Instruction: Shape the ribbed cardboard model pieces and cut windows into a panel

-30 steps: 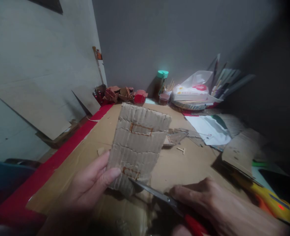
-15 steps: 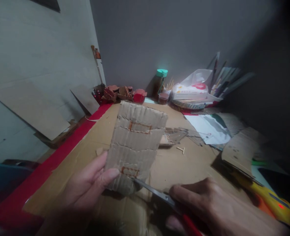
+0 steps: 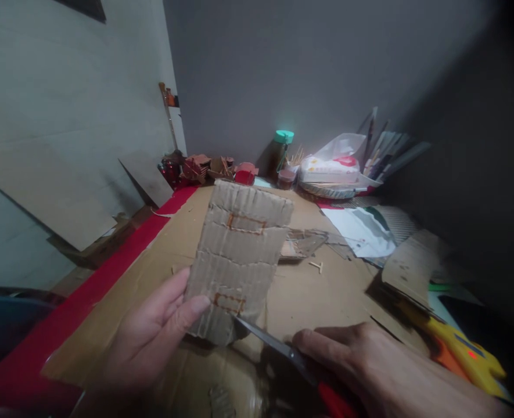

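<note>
My left hand grips a creased piece of corrugated cardboard by its lower left edge, thumb on the front. Two rectangles outlined in brown mark that front, one near the top and one near the bottom. Closed around red-handled scissors is my right hand, at the lower right. The scissors' tip meets the cardboard just below the lower rectangle. Whether the tip pierces the surface I cannot tell. Part of the red handle is hidden under my fingers.
A cardboard sheet covers the red-edged table. To the right lies a yellow tool with a red light. A small T-shaped wooden piece rests behind the held cardboard. Along the wall stand a green-lidded jar and a tissue pack.
The view has shifted slightly, bringing a small cardboard scrap into sight at the bottom. Both hands keep their holds, and the scissors' tip stays near the lower rectangle.
</note>
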Available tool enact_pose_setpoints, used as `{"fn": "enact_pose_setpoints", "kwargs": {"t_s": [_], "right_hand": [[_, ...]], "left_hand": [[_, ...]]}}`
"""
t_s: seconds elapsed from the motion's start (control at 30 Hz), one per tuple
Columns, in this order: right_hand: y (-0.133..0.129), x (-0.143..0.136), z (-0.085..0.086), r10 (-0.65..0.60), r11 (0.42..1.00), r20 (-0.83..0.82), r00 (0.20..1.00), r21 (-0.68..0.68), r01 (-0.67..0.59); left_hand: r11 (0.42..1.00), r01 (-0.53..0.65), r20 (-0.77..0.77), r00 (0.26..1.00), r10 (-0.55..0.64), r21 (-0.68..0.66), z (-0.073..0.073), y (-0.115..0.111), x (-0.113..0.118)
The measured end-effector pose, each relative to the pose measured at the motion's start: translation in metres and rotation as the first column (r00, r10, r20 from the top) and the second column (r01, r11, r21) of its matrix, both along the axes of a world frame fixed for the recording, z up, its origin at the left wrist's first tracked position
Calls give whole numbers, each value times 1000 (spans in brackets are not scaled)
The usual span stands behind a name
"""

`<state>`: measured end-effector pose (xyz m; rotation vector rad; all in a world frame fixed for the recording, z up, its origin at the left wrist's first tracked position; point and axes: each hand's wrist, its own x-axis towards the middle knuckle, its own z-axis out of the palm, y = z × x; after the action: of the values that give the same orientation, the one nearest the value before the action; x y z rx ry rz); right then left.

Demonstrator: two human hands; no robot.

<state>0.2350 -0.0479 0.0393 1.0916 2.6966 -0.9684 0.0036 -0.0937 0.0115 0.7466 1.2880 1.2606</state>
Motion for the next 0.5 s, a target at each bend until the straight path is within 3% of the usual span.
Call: {"fn": "enact_pose_setpoints", "kwargs": {"t_s": [0.1,0.3,0.4,0.5], "right_hand": [[0,2,2,-19,1000,-2,1000,10,19],[-2,10,-1,-44,995,-16,999,-93,43],[-2,11,-2,-38,994,-26,999,-104,36],[-2,9,2,-40,996,-10,999,-86,39]], "left_hand": [[999,-20,-106,994,23,31,1,0,-1],[995,-87,-321,942,98,47,-1,-1,-1],[997,-80,-316,946,77,5,-6,-3,-2],[999,-53,-216,975,54,11,-9,-4,-3]]}}
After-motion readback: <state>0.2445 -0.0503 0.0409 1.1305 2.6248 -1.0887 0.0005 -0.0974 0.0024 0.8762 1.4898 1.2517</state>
